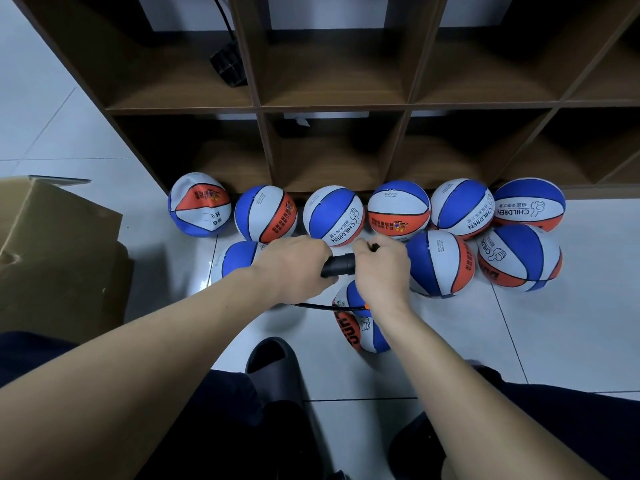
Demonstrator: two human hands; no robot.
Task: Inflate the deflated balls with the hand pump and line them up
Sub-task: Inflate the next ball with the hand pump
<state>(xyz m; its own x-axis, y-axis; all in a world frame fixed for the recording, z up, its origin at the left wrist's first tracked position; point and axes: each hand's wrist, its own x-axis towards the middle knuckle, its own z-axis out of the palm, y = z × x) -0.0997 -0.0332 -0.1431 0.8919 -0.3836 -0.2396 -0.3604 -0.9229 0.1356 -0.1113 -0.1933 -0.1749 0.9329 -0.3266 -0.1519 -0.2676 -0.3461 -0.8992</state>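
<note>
Left hand: the left hand, back up, is curled round the left end of the black pump handle; forearm reaches in from lower left.
Right hand: the right hand is curled round the handle's right end, knuckles toward the shelf; the two hands sit close, a short bare length of handle between them.
Shelf: a brown cubby shelf stands behind the balls.
Box: a cardboard box lies on the floor at left.
Back row: six blue, white and orange balls along the shelf foot; the leftmost ball is dented and crumpled.
Front balls: two round balls just right of the hands; one more partly hidden behind the left hand.
Ball under pump: a ball lies on the tiles directly below the hands.
Slipper: a dark slipper beside that ball.
Hose: a thin black hose runs to the ball's top.
</note>
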